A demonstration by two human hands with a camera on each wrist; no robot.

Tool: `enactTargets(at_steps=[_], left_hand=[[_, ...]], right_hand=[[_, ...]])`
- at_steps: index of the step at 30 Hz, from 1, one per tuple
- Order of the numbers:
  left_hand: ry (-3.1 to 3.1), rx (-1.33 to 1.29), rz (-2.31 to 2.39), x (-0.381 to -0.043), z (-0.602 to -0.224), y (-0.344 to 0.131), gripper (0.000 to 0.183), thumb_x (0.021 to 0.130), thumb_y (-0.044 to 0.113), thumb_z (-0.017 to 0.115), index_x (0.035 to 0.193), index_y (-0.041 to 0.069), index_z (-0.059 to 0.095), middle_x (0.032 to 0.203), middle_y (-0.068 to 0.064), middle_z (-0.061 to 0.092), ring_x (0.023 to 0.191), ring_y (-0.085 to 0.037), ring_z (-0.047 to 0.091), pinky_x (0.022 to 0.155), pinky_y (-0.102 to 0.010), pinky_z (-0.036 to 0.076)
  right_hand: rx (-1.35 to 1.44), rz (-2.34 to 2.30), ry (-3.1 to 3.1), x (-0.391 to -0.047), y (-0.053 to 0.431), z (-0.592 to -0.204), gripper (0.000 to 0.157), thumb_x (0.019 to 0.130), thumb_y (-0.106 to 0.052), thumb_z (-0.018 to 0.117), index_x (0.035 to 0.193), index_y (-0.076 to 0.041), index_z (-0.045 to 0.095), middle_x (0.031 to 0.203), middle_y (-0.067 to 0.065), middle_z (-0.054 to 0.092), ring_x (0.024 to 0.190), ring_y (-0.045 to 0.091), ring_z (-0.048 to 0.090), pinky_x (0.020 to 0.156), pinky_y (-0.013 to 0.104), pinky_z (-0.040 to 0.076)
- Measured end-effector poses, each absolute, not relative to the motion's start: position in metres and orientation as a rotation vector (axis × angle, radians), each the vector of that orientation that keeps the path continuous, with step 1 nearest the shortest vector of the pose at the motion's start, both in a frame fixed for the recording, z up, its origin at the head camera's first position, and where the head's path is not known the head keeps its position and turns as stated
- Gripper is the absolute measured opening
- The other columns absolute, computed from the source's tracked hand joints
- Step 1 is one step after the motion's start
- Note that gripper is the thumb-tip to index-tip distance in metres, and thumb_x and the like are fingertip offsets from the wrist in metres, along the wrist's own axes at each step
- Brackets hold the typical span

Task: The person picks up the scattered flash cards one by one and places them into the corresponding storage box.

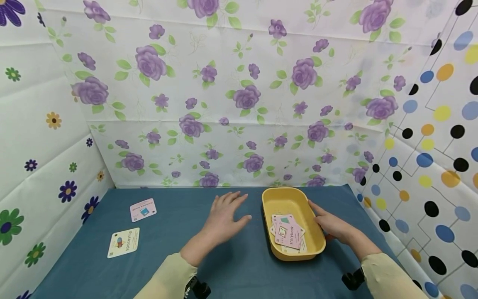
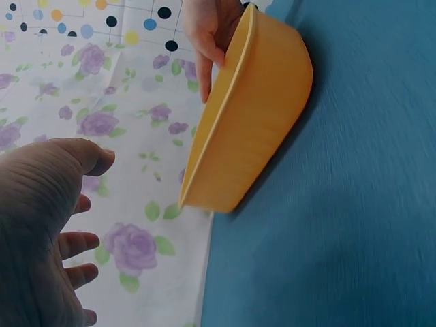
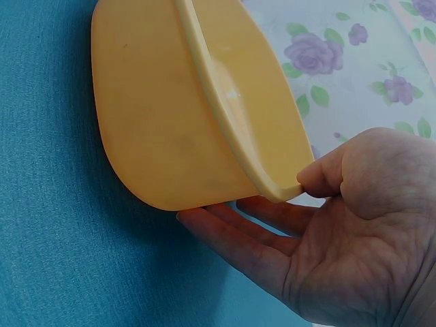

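A yellow plastic bin (image 1: 295, 254) sits on the blue cloth, right of the middle in the head view. My right hand (image 1: 335, 224) grips its right rim, and in the right wrist view the thumb lies at the rim with the fingers against the outer wall. Several cards overlap inside the bin, topped by a pink card (image 1: 288, 235) reading "storybook". To the left of the bin, my left hand (image 1: 225, 216) is held over the cloth, its fingers extended and holding nothing. In the left wrist view that hand (image 2: 41, 218) stays apart from the bin.
At the left of the blue cloth (image 1: 168, 265) lie a pink card (image 1: 143, 210) with a blue picture and a cream card (image 1: 123, 242) reading "spaceship". A rose-patterned sheet (image 1: 224, 137) hangs behind, with patterned sheets on both sides.
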State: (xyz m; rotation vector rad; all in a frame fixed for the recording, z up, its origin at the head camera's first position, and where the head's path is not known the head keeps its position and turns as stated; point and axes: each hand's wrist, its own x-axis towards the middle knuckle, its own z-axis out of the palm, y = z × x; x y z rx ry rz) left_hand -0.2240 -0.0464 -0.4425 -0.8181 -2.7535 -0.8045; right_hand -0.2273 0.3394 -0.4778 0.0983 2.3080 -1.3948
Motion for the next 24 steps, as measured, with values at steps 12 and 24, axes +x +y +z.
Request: enactTargets(at_steps=[12,24], left_hand=[[-2.780,-0.733,-0.575,-0.225,-0.446,-0.072,0.065,0.098,0.047,0.068,0.155,0.023,0.048,0.159,-0.008,0.041,0.147,-0.036,0.033,0.118,-0.066,0.015],[-2.787,-0.714,-0.503,-0.228,-0.450,-0.098,0.066,0.097,0.045,0.070,0.153,0.020,0.049,0.157,-0.012,0.044,0.145,-0.039,0.035,0.117,-0.068,0.014]], right_hand=[[0.089,-1.406,2.302,-0.226,0.340,-0.475,0.075,0.107,-0.014,0.041,0.166,-0.030,-0.001,0.168,0.023,-0.002,0.107,0.032,0.063,0.070,0.051,0.059],[0.087,-1.402,2.303,-0.228,0.341,-0.478,0.075,0.106,-0.014,0.043,0.166,-0.029,-0.001,0.168,0.024,-0.002,0.111,0.032,0.061,0.070,0.051,0.058]])
